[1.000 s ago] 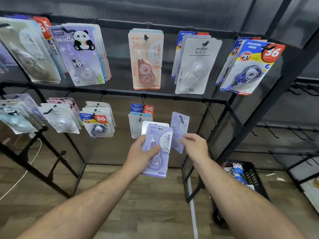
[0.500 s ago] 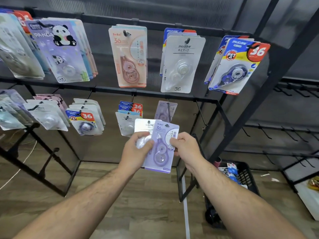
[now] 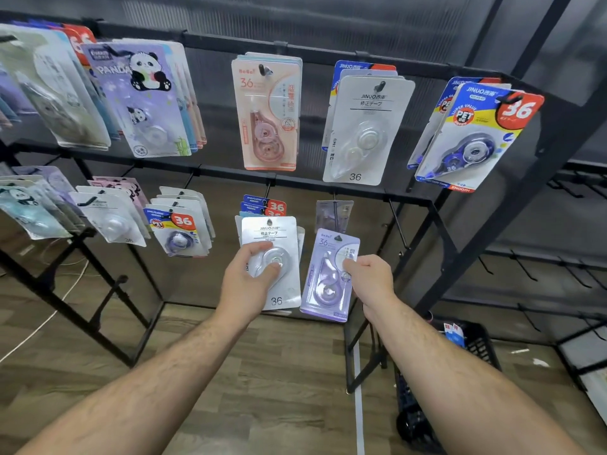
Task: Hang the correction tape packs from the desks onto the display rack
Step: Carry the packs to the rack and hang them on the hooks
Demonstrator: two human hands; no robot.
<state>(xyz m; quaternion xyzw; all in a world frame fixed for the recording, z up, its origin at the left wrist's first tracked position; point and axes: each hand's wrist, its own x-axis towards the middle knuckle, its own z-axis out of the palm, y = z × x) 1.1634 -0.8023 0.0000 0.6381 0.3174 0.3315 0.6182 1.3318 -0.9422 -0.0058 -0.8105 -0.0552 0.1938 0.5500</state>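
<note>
Correction tape pack, white JINUO card marked 36 [image 3: 274, 234]: sits in left hand [image 3: 249, 284], low centre of view, in front of lower rail of black display rack [image 3: 328, 188]. Gripped with thumb curled across the clear blister; remaining fingers behind the card, out of sight. Covers further cards stacked directly behind, edges peeking out at 3 o'clock; cannot tell how many.

Purple BoBo pack [image 3: 328, 277]: just beside white pack at 3 o'clock, not touching it, slightly tilted. Pinched at its right edge by right hand [image 3: 371, 280], thumb on the front, other fingers curled behind. Hang hole at top on no hook.

At 12 o'clock from purple pack: second purple pack [image 3: 333, 215], hanging on a lower-rail hook. At 2 o'clock: bare black hook [image 3: 397, 221].

At 12 o'clock from white pack: blue-and-red 36 packs [image 3: 266, 205] on lower rail.

Upper rail, from 10 round to 2 o'clock: panda packs [image 3: 141, 96], pink BoBo pack [image 3: 267, 113], white JINUO pack [image 3: 364, 129], blue PET 36 pack [image 3: 473, 139].

At 4 o'clock, on wood floor [image 3: 262, 372]: black basket [image 3: 476, 343] holding more packs.
</note>
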